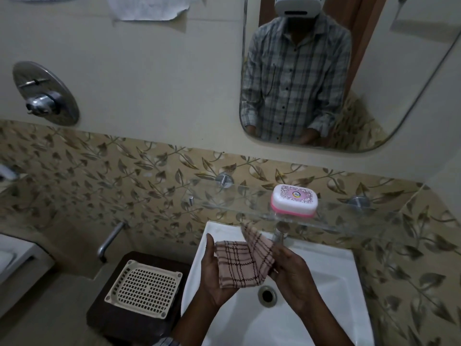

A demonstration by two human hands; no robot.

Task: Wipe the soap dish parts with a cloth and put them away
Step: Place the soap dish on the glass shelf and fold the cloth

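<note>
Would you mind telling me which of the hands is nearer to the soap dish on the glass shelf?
The right hand. It holds the checked cloth over the sink, almost directly below the soap dish. The left hand holds the cloth's other side, farther to the left.

A sink (336,283) is sitting low in the middle, with its drain (267,294) in the basin. Both hands are hovering over the sink, the left hand (214,278) and right hand (294,275) holding a cloth (243,263) between them. Behind the sink a shelf (224,196) is jutting from the wall, bearing a soap dish (294,200) toward its right. A mirror (399,71) is hanging above. Left of the sink a tray (144,288) is lying on a stool (112,320).
</note>
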